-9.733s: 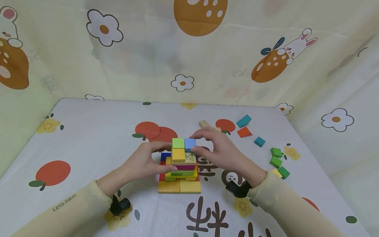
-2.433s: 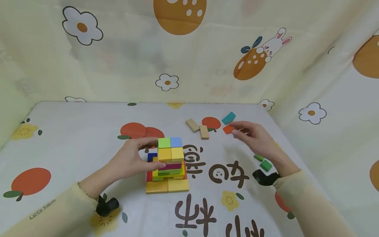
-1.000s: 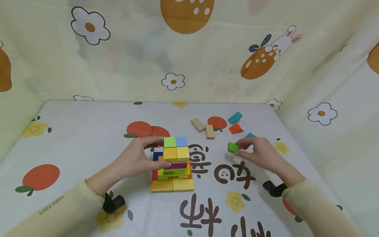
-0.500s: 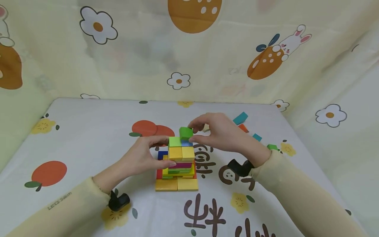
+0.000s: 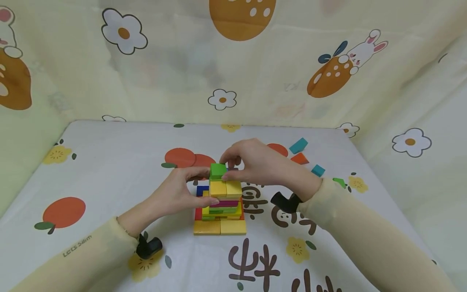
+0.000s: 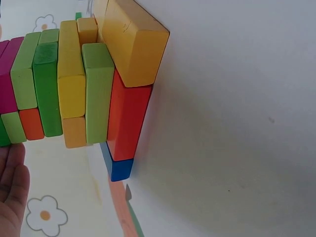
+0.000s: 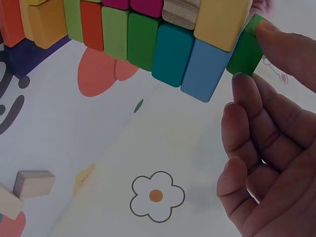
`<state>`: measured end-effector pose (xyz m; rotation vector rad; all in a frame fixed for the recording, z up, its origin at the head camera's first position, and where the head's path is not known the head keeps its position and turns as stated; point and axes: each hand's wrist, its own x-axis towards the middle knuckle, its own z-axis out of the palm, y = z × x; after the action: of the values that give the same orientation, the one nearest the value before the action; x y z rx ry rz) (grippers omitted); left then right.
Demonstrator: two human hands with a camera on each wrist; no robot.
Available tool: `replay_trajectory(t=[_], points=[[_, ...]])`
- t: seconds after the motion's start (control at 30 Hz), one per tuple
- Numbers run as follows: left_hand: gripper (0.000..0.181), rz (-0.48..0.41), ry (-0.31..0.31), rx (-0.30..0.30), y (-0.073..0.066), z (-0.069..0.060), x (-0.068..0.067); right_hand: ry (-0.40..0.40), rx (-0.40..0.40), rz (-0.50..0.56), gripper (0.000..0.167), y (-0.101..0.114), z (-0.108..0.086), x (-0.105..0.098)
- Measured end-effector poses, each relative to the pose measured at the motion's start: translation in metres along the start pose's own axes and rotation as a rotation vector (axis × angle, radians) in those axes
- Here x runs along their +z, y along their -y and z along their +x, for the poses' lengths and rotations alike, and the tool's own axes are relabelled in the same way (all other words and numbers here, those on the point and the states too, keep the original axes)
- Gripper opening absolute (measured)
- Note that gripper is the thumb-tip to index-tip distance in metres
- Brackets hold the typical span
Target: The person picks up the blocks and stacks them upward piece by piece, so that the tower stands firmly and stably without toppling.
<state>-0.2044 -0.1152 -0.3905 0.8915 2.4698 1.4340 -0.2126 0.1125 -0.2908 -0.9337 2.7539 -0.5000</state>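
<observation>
A tower of coloured wooden blocks (image 5: pixel 228 204) stands mid-table, and the left wrist view shows the tower's lower layers (image 6: pixel 71 98) from the side. My left hand (image 5: pixel 175 192) holds its upper part from the left, thumb in front and fingers reaching behind; only fingers of this hand (image 6: pixel 12 185) show in the left wrist view. At the top left, my right hand (image 5: pixel 257 162) pinches a green block (image 5: pixel 218 172) between thumb and fingers. In the right wrist view this green block (image 7: pixel 244 53) lies against the blue block (image 7: pixel 205 69) of the tower's top layer.
Right of the tower lie loose blocks: a teal one (image 5: pixel 299 146), an orange one (image 5: pixel 300 158), a smaller teal one (image 5: pixel 318 170) and green (image 5: pixel 339 182) partly behind the right sleeve. The right wrist view shows plain wooden blocks (image 7: pixel 34 183) on the patterned cloth.
My right hand has carried the green block from the right side leftward onto the tower top. Earlier a yellow block joined the layer below. My left hand keeps its hold.
</observation>
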Motion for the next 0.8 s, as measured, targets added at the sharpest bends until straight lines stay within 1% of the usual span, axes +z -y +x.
replay_trajectory(t=[0.23,0.37,0.47,0.57,0.63,0.7,0.8], points=[[0.056,0.003,-0.003,0.006,0.002,-0.001,0.001,0.013,0.009,-0.013,0.032,0.001,0.002,0.003],[0.056,0.005,-0.004,0.011,0.003,-0.001,0.002,0.02,0.0,-0.018,0.032,0.002,0.002,0.001],[0.056,0.006,-0.005,0.012,0.003,-0.001,0.001,0.032,0.001,-0.01,0.036,0.001,0.003,0.001],[0.056,0.005,-0.004,0.005,0.002,-0.002,0.002,0.03,0.028,0.006,0.043,0.001,-0.001,-0.002],[0.058,0.003,-0.001,-0.009,0.002,-0.001,0.002,-0.006,0.032,0.017,0.045,-0.002,-0.007,-0.006],[0.06,0.007,0.001,-0.023,0.002,-0.001,0.002,-0.06,0.035,0.033,0.043,-0.009,-0.016,-0.011],[0.063,0.025,0.001,-0.04,0.002,-0.001,0.002,-0.151,0.058,0.05,0.036,-0.03,-0.034,-0.015]])
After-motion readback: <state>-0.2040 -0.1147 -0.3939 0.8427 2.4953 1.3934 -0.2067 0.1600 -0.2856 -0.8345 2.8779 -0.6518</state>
